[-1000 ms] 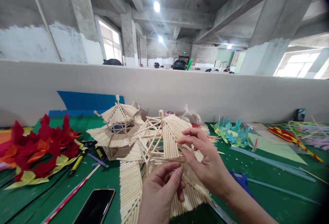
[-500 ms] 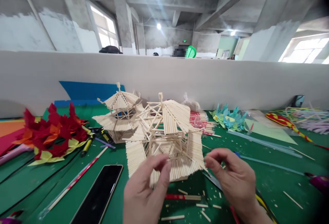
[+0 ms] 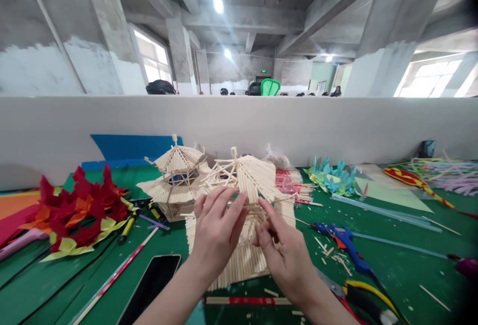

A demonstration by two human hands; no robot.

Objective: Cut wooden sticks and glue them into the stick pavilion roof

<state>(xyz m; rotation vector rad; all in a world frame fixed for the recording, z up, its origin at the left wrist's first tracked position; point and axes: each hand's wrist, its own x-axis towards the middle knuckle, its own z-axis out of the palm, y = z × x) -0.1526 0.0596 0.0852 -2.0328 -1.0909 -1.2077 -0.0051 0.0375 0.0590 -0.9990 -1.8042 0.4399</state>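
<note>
Both hands work at the front of a pavilion model built from thin wooden sticks. One side of its roof is covered with sticks; the other shows open framing. My left hand has its bent fingertips close together at the roof's lower edge. Across from it, my right hand reaches up with its index finger to the same edge, while its thumb and other fingers curl together below. What either hand pinches is hidden. A smaller finished-looking stick pavilion stands behind to the left.
On the green table, a blue glue gun and yellow-and-black handled pliers lie right, among stick scraps. A phone lies front left, near red paper flowers. Stick bundles and blue paper flowers sit behind. A white partition closes the back.
Both hands have moved forward and inward, from in front of the larger pavilion to its roof edge. The glue gun and pliers at right now show more fully. The view has tilted up slightly.
</note>
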